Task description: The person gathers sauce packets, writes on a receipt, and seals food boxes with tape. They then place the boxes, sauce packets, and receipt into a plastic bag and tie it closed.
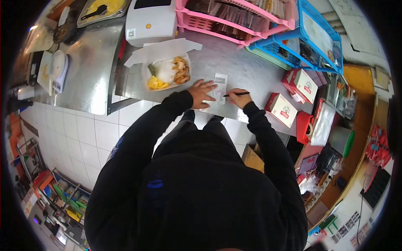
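A narrow printed paper slip [220, 85] lies on the metal counter [238, 62]. My right hand [239, 98] is closed round a black pen [243, 93], whose tip is at the slip's right side. Flat at the slip's left edge rests my left hand [202, 93], its fingers spread. Just beyond that hand stands an open white food box [146, 75] with rice, browned pieces of food, something yellow and something green inside.
Behind the food box is a white machine [150, 21]. Pink [238, 39] and blue [310, 62] racks stand at the back. Two red and white boxes [284, 109] [302, 85] sit to the right. A scale [60, 71] is at the left.
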`<state>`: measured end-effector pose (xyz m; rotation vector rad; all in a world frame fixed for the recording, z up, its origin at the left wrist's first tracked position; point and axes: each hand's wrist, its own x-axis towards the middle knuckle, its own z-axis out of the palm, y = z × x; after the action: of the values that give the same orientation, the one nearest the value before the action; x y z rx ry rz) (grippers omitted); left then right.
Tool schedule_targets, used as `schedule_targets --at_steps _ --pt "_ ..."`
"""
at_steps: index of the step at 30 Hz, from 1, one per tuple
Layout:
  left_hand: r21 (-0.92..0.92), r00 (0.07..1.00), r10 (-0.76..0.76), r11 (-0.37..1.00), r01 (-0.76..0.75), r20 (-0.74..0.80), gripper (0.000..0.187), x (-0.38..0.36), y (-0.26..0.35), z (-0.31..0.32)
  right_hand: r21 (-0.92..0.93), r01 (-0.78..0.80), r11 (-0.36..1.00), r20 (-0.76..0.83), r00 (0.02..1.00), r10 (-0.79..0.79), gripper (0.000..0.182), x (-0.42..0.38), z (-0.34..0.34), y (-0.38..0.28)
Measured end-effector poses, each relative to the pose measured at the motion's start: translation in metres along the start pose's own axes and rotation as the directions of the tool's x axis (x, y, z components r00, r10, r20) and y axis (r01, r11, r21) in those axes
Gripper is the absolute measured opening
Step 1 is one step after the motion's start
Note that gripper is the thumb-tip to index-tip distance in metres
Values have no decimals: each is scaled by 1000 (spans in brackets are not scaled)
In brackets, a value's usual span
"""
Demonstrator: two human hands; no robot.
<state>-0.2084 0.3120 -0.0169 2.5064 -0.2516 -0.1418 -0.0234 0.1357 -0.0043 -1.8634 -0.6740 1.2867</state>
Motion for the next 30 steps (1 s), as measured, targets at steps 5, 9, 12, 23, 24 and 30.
schedule_targets --at_steps 5,9,12,23,24,30 --pt "-45 998 41 998 -39 43 32 4 -7 -11 -27 84 996 -124 989 -86 16 -2 23 -8" --pt "-62 999 20 998 -17 42 31 4 -6 -10 127 245 961 -343 920 -189 14 11 31 -1" --pt "-70 999 4 998 -1 41 31 4 -5 -9 200 180 963 -355 930 -100 13 10 33 4" --pt "-57 998 2 998 2 66 32 5 -6 -8 116 138 984 -347 934 -90 12 7 32 11" --pt "-56 998 -1 998 5 65 32 5 -6 -8 55 141 988 -353 929 -113 11 7 32 12" --pt "-64 998 -12 998 16 63 33 4 -5 -8 -66 200 978 -354 911 -210 13 3 36 11"
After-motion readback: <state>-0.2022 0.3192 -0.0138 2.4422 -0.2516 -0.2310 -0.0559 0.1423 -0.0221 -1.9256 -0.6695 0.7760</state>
